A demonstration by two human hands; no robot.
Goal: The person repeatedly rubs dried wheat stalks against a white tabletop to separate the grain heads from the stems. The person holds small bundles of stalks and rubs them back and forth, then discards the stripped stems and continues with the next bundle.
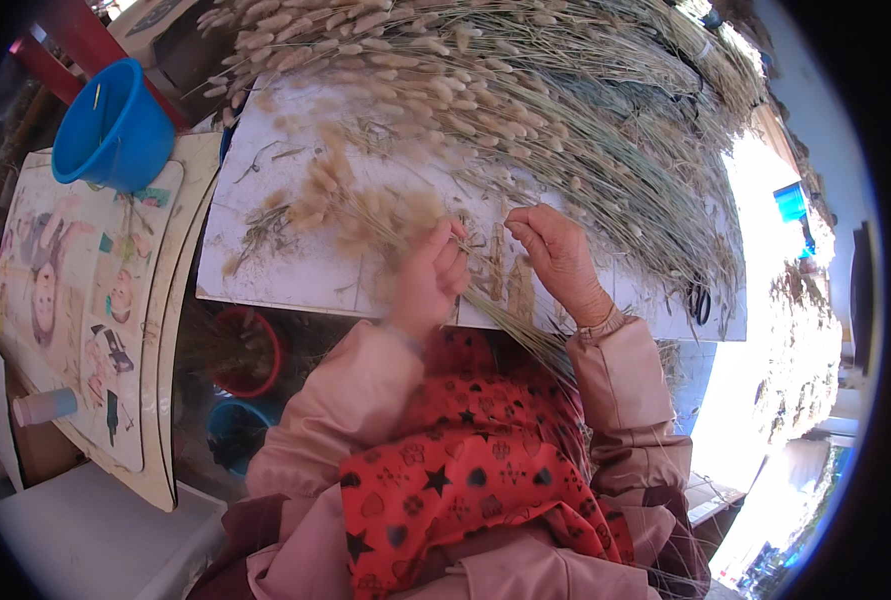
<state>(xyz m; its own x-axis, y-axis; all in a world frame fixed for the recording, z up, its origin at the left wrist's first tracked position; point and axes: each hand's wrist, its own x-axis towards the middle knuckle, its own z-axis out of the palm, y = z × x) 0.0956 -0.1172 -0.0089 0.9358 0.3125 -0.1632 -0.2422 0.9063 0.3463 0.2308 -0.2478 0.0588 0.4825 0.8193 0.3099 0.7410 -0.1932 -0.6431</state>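
My left hand (434, 274) is closed around a bunch of dried bunny-tail grass (333, 187), whose fluffy heads point to the upper left and look blurred. The bunch's stems (516, 326) slant down to the right over the table's front edge. My right hand (554, 255) is held just to the right, thumb and fingers pinched together near a thin, pale piece; whether it grips this piece is unclear. Behind both hands, a large pile of dried bunny-tail grass (445, 90) spreads across the white table (295, 281).
Black-handled scissors (700, 301) lie at the table's right. A blue bucket (115, 127) stands at the upper left on printed boards (62, 300), with a small cylinder (44, 406) lower down. A red bucket (276, 352) and a blue basin (228, 409) are below the table edge.
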